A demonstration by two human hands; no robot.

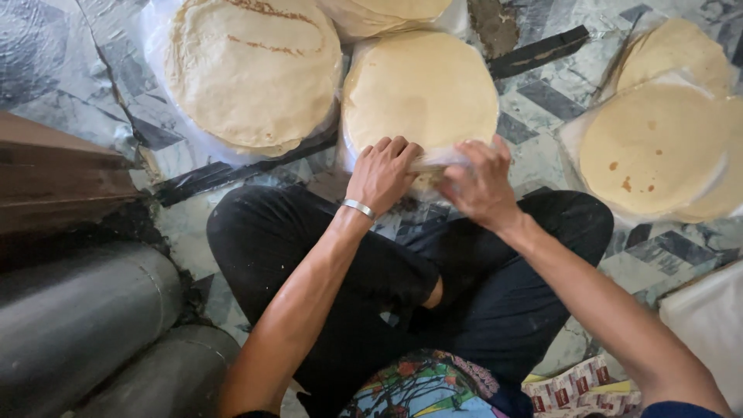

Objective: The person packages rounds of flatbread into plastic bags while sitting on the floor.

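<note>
My left hand [381, 175] and right hand [480, 184]: both clamped on clear plastic bag [438, 160] at near edge of round pale flatbread stack [420, 93].

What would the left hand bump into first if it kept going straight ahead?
Probably the round stack of flatbreads in clear plastic: the left hand already grips its near edge, knuckles pointing up the picture toward it.

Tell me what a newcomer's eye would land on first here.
First, the round pale flatbread stack in clear plastic at top centre, with the left hand and right hand gripping the gathered bag end at its near edge. Next, the bigger bagged stack with brown scorch marks at upper left and the speckled stack at right, all on a patterned tile floor.
</note>
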